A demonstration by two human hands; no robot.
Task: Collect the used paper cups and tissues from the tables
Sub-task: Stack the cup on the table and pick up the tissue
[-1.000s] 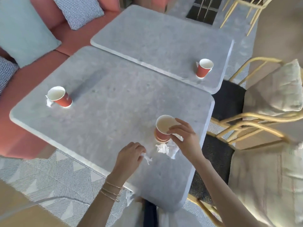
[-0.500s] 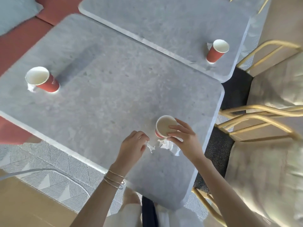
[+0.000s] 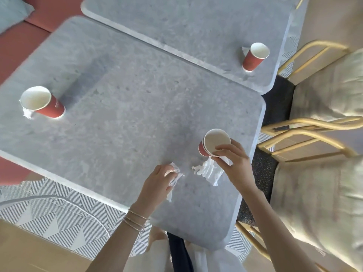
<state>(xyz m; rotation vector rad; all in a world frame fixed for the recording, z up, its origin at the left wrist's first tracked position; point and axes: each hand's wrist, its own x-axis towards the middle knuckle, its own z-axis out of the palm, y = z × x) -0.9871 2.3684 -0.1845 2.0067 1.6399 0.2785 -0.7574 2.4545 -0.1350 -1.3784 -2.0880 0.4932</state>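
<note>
While my right hand [image 3: 233, 163] curls its fingers and thumb round the held cup [image 3: 211, 143], a red paper cup tipped with its mouth toward the camera, I see a double rim that looks like two cups nested. The cup is near the right edge of the near table [image 3: 127, 124], and I cannot tell whether its base touches the top. A large tissue [image 3: 208, 171] spreads out from under those fingers; whether they pinch it or it merely lies on the table, I cannot tell. My left hand [image 3: 157, 181], with bracelets [image 3: 136, 220] at the wrist, is closed on a small tissue [image 3: 175, 176], whose ends stick out past the fingers, just beside the large one but apart from it. By the same table's left edge, the left cup [image 3: 42, 103] stands with a left tissue [image 3: 27, 113] touching it. On the far table [image 3: 186, 26], the far cup [image 3: 254, 56] stands near the right edge with a far tissue [image 3: 245, 51] just behind it. Gold-framed chairs [image 3: 306, 130] stand to the right of the tables.
</note>
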